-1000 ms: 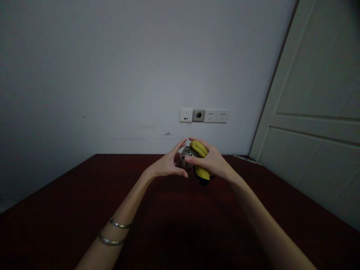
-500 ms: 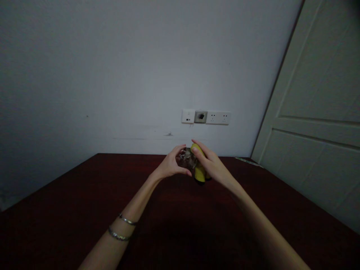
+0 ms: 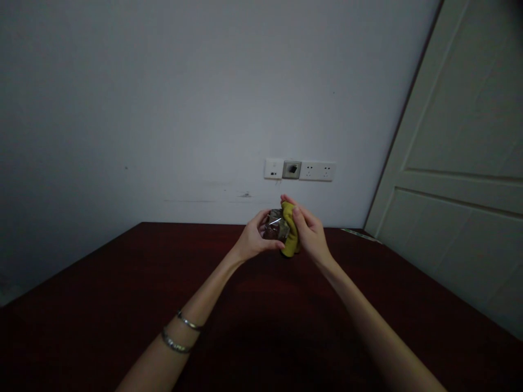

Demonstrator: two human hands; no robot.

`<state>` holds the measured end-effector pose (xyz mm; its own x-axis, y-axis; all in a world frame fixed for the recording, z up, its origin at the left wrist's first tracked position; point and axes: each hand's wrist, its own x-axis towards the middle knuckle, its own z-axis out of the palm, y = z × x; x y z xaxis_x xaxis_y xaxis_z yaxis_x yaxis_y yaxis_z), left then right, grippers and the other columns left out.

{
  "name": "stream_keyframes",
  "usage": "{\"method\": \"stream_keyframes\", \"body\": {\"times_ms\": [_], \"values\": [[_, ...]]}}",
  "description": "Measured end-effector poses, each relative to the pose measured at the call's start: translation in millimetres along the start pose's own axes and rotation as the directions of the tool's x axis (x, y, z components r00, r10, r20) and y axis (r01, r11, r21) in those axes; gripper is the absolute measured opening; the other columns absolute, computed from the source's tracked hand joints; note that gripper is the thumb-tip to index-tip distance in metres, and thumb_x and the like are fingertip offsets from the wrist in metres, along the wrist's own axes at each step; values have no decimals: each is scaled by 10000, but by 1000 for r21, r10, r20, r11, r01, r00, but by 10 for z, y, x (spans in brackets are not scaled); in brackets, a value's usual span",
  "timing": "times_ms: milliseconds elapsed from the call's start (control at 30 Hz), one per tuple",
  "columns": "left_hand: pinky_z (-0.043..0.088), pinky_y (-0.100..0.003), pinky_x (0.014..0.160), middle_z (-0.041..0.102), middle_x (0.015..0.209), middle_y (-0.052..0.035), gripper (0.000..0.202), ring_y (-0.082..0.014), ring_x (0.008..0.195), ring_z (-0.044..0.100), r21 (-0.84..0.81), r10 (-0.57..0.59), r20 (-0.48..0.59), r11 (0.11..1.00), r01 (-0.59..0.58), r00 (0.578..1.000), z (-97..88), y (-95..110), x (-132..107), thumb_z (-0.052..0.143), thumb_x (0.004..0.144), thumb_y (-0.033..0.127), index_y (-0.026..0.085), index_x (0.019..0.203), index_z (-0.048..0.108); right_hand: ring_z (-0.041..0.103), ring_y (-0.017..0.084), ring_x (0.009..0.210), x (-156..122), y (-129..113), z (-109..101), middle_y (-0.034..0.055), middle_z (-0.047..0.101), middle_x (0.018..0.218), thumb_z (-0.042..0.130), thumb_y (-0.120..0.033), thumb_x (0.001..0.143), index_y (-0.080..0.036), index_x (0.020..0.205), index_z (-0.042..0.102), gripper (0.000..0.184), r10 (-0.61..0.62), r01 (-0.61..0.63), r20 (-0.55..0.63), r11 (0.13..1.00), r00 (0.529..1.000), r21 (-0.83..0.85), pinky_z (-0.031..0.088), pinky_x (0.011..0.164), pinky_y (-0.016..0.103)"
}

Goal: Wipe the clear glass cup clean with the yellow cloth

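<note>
Head view: hands together above counter (image 3: 102,283), near far edge; left hand (image 3: 254,242) cups clear packet (image 3: 274,226), steadying it against yellow cloth (image 3: 290,231) pressed there by right hand (image 3: 310,234).

Left hand (image 3: 255,242) grips jar (image 3: 274,226), right hand (image 3: 310,234) yellow cloth (image 3: 289,228).

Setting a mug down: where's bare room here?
Bare tabletop lies left of the left hand, by the wall, and right of the right hand, toward the door. The back middle is crowded: clear package and yellow cloth.
</note>
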<state>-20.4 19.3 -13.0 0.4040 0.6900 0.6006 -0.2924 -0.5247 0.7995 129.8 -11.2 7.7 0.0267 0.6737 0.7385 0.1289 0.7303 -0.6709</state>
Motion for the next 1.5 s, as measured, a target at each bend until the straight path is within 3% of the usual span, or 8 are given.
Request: {"method": "stream_keyframes", "body": {"times_ms": [67, 300, 533, 800, 1033, 1200, 1300, 1500], "values": [[448, -284, 908, 590, 1159, -108, 752, -233, 1067, 573, 5, 7, 0, 1000, -7, 1000, 12, -6, 1, 854, 513, 320, 157, 1155, 499, 533, 232, 1209, -9, 1, 8, 90, 585, 1291, 460, -449, 897, -211, 1233, 579, 429, 5, -5, -15, 1000, 1000, 9, 400, 1038, 442], [462, -328, 892, 576, 1146, -118, 800, -254, 1058, 570, 63, 23, -55, 998, -19, 998, 37, -31, 34, 849, 511, 375, 144, 1170, 459, 431, 201, 1299, -100, -27, 33, 42, 463, 1413, 504, -349, 889, -282, 1258, 549, 378, -307, 318, 86, 927, 948, -197, 307, 1102, 439], [463, -396, 935, 542, 1218, -138, 863, -276, 1088, 565, 167, 36, 40, 985, -42, 999, 32, -41, 27, 861, 482, 363, 164, 1209, 440, 603, 232, 1105, 30, -32, -27, 65, 666, 1169, 500, -433, 877, -226, 1125, 653, 357, -6, 4, -20, 996, 1000, -91, 455, 977, 431], [449, -413, 941, 577, 1190, -122, 801, -275, 1079, 572, 538, 64, 46, 839, -79, 997, -12, 42, 20, 804, 563, 263, 151, 1258, 421, 469, 229, 1267, -45, -157, -68, 96, 472, 1398, 549, -302, 859, -215, 1233, 587, 387, -279, 383, 299, 840, 912, -385, 373, 1066, 403], [424, -424, 979, 577, 1211, -131, 870, -281, 1107, 561, 634, 89, 96, 763, -130, 991, -17, 161, 11, 838, 503, 403, 156, 1241, 450, 597, 233, 1124, 64, 45, -110, 70, 651, 1196, 489, -413, 884, -223, 1169, 638, 374, -43, 65, 113, 979, 993, -194, 442, 1002, 411], [455, -407, 935, 593, 1184, -111, 806, -258, 1059, 583, 654, 92, 90, 745, -129, 992, -72, 227, 24, 812, 553, 324, 163, 1251, 444, 504, 215, 1237, -26, -82, -72, 61, 516, 1364, 552, -308, 861, -254, 1236, 583, 380, -256, 323, 253, 906, 933, -272, 372, 1069, 409], [471, -401, 908, 611, 1146, -97, 741, -242, 1018, 599, 634, 86, 89, 763, -123, 992, -98, 265, 32, 782, 591, 276, 162, 1245, 453, 482, 212, 1258, -60, -147, -43, 43, 473, 1402, 571, -289, 851, -280, 1234, 578, 383, -296, 365, 276, 899, 914, -244, 365, 1075, 425], [437, -432, 966, 584, 1200, -130, 853, -281, 1087, 571, 472, 40, 84, 878, -75, 996, -80, 269, 38, 849, 485, 362, 154, 1223, 475, 575, 226, 1159, 32, 19, -42, 48, 622, 1243, 542, -423, 857, -271, 1162, 632, 352, 19, -26, 68, 996, 997, 90, 418, 1026, 461]]}}
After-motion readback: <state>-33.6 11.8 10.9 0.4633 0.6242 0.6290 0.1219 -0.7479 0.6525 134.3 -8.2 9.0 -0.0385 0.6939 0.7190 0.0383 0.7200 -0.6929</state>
